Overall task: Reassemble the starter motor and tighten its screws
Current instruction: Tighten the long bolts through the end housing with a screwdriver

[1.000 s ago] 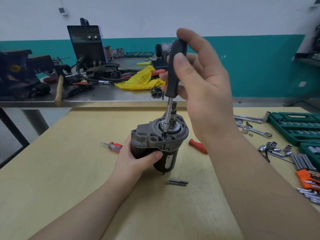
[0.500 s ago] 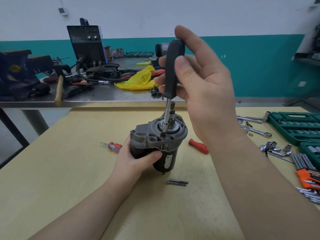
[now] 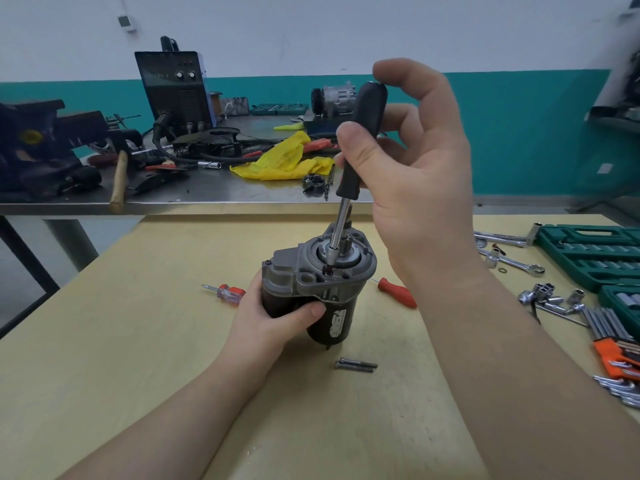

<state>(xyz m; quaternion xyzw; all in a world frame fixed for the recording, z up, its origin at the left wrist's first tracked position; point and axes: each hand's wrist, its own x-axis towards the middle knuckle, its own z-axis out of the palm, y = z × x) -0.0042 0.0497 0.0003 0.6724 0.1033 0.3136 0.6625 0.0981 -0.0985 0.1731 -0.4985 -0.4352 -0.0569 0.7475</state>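
Loose bolts (image 3: 356, 364): nearest to us, two long ones lie side by side on the wooden table (image 3: 138, 358), just in front of the motor.
Left hand (image 3: 273, 315): we have it wrapped round the dark body of the starter motor (image 3: 317, 285), thumb across the front, steadying it upright at mid-table.
Right hand (image 3: 412, 161): our thumb and fingers pinch the black handle of the screwdriver (image 3: 360, 140) (the forefinger caps the top end).
Driver tip: seated in a screw recess on the grey end housing, shaft leaning slightly right.
Step in hand: we judge this to be the tightening of a housing screw.
Next move: steady downward pressure while we twist, the left grip resisting the turn.
Further off: red screwdrivers either side, sockets and wrenches to the right, a cluttered metal bench (image 3: 207, 199) behind.
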